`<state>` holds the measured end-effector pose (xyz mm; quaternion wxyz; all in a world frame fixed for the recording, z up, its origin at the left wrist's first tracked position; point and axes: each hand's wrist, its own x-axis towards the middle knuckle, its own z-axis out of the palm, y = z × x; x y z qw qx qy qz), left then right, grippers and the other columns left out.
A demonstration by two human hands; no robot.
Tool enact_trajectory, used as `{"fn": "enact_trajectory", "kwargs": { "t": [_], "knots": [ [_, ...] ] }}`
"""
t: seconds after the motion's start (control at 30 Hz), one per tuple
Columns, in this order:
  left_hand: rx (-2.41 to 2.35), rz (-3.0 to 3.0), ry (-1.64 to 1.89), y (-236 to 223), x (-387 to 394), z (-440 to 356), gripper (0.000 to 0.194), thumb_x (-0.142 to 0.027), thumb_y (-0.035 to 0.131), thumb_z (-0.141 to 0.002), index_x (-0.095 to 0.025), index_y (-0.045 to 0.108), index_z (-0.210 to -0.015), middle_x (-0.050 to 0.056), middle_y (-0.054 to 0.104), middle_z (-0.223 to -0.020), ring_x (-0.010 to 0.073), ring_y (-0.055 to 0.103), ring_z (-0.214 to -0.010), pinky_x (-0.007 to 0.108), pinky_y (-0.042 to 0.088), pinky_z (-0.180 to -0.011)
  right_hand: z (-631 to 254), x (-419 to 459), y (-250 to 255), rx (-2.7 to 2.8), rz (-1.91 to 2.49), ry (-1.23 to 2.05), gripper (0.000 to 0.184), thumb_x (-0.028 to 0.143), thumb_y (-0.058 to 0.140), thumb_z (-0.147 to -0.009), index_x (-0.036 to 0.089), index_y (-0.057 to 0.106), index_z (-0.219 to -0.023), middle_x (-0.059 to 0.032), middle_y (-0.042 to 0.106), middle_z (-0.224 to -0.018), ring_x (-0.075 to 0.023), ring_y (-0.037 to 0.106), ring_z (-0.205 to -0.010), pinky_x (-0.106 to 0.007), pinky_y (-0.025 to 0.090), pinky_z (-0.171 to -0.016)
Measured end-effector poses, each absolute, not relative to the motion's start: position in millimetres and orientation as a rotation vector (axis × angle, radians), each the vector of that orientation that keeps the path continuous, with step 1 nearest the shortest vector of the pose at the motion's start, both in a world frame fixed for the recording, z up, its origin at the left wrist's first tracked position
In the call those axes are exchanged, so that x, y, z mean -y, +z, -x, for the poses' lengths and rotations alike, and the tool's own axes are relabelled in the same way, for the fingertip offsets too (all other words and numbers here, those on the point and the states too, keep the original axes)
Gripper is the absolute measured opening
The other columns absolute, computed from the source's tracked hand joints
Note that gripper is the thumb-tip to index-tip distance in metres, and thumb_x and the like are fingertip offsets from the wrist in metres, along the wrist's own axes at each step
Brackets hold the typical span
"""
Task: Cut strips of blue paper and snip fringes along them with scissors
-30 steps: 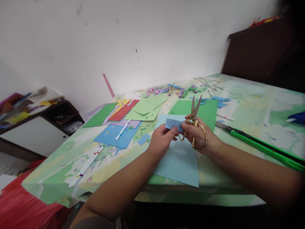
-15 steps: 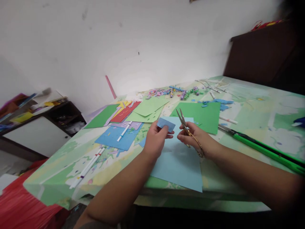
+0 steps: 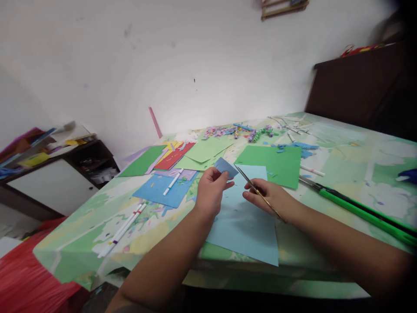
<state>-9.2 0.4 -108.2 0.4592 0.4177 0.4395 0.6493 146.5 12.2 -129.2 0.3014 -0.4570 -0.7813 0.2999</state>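
Note:
My left hand (image 3: 210,187) pinches a small piece of blue paper (image 3: 225,167) between thumb and fingers, above the table. In my right hand (image 3: 269,195) are gold-handled scissors (image 3: 256,188), seen nearly edge-on. Their tips point up and left, close to the right edge of the blue piece; whether they touch it I cannot tell. Below both hands lies a light blue sheet (image 3: 249,234) with a few tiny scraps on it. A dark green sheet (image 3: 280,163) lies just beyond my right hand.
A large green cutter knife (image 3: 365,213) lies to the right. Markers (image 3: 122,230), a blue sheet (image 3: 163,189), a red sheet (image 3: 174,156) and light green sheets (image 3: 205,150) spread over the left side. Curled paper pieces (image 3: 260,133) and blue scraps (image 3: 302,148) are farther back.
The scissors have turned edge-on, and their blades, apart before, now look closed and tilt left toward the blue piece. That piece has tilted in my left hand. The camera view has shifted slightly.

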Motion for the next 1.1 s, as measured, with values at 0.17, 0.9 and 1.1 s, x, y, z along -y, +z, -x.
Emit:
{"fn": "enact_trajectory", "kwargs": {
  "t": [0.17, 0.9, 1.1],
  "knots": [
    [-1.069, -1.032, 1.602, -106.9, 1.0, 8.6, 0.018, -0.023, 0.064, -0.063, -0.014, 0.048, -0.064, -0.005, 0.051, -0.06, 0.007, 0.055, -0.059, 0.026, 0.052, -0.061, -144.6, -9.4, -128.8, 2.157, 1.212, 0.656, 0.033, 0.052, 0.048, -0.074, 0.02, 0.056, -0.082, 0.0004, 0.054, -0.063, -0.0139, 0.046, -0.055, -0.026, 0.034, -0.05],
    [-1.18, -1.244, 1.64, -113.1, -4.0, 13.1, 0.017, -0.027, 0.061, -0.065, -0.015, 0.049, -0.063, -0.005, 0.049, -0.058, 0.0081, 0.051, -0.058, 0.024, 0.044, -0.064, -145.8, -7.8, -126.3, 1.942, 1.078, 0.927, 0.027, 0.046, 0.055, -0.071, 0.02, 0.049, -0.077, 0.0001, 0.053, -0.068, -0.0148, 0.047, -0.061, -0.029, 0.035, -0.057],
    [-1.28, -1.698, 1.184, -117.7, 4.0, 11.2, 0.013, -0.027, 0.058, -0.066, -0.016, 0.052, -0.064, -0.003, 0.051, -0.057, 0.01, 0.049, -0.057, 0.023, 0.04, -0.058, -141.6, -11.6, -127.5, 1.672, 0.895, 1.157, 0.035, 0.033, 0.066, -0.061, 0.021, 0.043, -0.085, 0.0033, 0.052, -0.071, -0.0127, 0.052, -0.063, -0.027, 0.042, -0.06]
  ]
}}
